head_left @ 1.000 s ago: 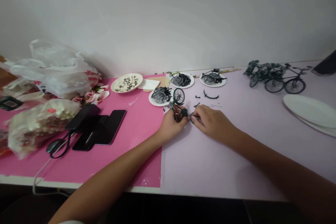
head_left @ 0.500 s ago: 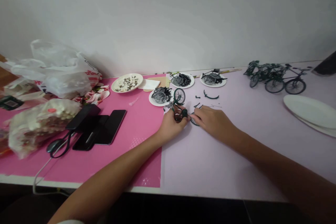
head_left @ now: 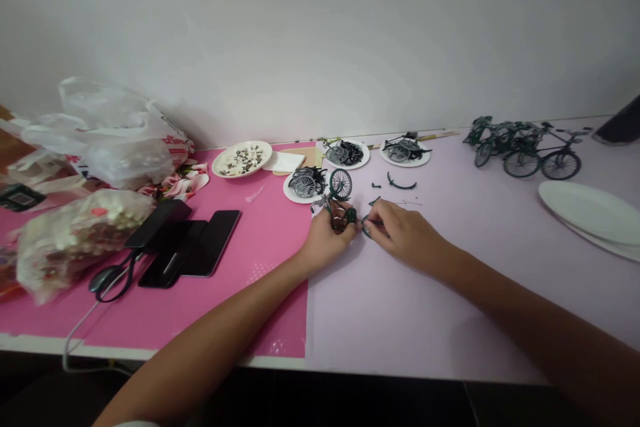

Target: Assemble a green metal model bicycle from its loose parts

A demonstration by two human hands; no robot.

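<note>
A small dark green model bicycle [head_left: 339,203] lies partly built at the table's middle, one spoked wheel standing up at its far end. My left hand [head_left: 325,241] is closed round its frame. My right hand [head_left: 405,235] pinches a small dark wheel part against the frame's near end; the part is mostly hidden by my fingers. A curved mudguard piece [head_left: 401,183] and a few tiny dark bits lie loose just beyond my right hand.
Three small white plates [head_left: 299,195] of wheels and dark parts stand behind. Finished model bicycles [head_left: 525,147] stand far right by a large white plate [head_left: 590,213]. Left, on the pink mat [head_left: 240,267]: phones [head_left: 200,247], scissors [head_left: 113,277], plastic bags [head_left: 100,140], a bowl [head_left: 243,159].
My right hand shifted slightly, back towards the frame's end, still pinching the small part. The left hand and the model stayed put.
</note>
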